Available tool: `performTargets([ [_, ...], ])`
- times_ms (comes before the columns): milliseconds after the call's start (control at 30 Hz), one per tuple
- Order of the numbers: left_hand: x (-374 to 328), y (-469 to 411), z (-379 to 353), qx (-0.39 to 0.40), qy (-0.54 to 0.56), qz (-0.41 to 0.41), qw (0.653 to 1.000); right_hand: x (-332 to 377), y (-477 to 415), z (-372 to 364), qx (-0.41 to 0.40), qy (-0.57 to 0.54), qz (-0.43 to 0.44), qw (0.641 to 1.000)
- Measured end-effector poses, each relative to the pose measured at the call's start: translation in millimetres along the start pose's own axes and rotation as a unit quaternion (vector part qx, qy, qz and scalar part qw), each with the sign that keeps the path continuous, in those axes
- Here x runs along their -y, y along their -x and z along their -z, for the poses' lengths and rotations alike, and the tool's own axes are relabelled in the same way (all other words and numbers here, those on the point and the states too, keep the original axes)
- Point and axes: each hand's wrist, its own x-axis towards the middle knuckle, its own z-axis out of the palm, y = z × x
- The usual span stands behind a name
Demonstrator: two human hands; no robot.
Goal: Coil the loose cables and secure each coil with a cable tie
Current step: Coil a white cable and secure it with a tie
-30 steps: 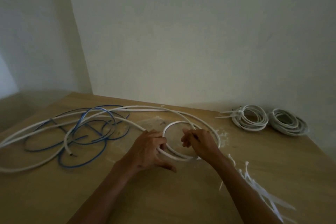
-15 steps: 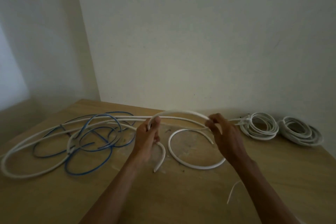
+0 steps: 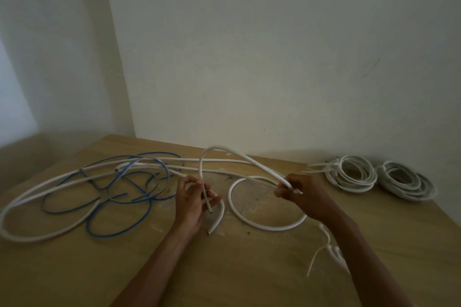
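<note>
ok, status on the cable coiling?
Left hand and right hand both grip white cable, arched between them. One loop lying flat, untied. Blue cable overlaps its slack at left.

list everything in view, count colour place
white cable: count unclear, white, loose across the table, one stretch held up in an arch
blue cable: one tangle, blue, table left
tied coils: two, white, far right by the wall
cable ties: several, white, table near right
table: one, wooden
walls: two, off-white, behind
left hand: one, pinches the white cable near an end
right hand: one, grips the same cable
</note>
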Motion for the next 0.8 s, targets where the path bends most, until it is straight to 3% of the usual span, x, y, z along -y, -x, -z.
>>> performTargets([
  [67,3.6,0.5,2.5,0.017,-0.048,-0.042,0.998,6.8,-1.4,-4.7,-0.034,-0.037,0.012,0.999],
  [133,7.3,3.6,3.4,0.031,-0.141,-0.146,0.979,11.7,-3.4,-15.4,-0.102,-0.033,0.022,0.994],
  [267,15.3,5.7,5.6,0.105,-0.29,-0.329,0.892,19.8,-4.7,-27.7,-0.204,-0.032,0.039,0.978],
  [400,20.1,-0.1,5.0,0.159,-0.38,-0.381,0.828,40.4,2.1,-24.5,-0.201,-0.087,0.009,0.976],
  [533,22.6,-3.9,7.1,0.11,-0.435,-0.396,0.802,45.7,5.1,-21.8,-0.171,-0.117,0.011,0.978],
  [800,22.2,13.1,-9.5,0.076,-0.545,-0.581,0.6,26.3,-1.4,-27.7,-0.256,-0.187,-0.029,0.948],
])
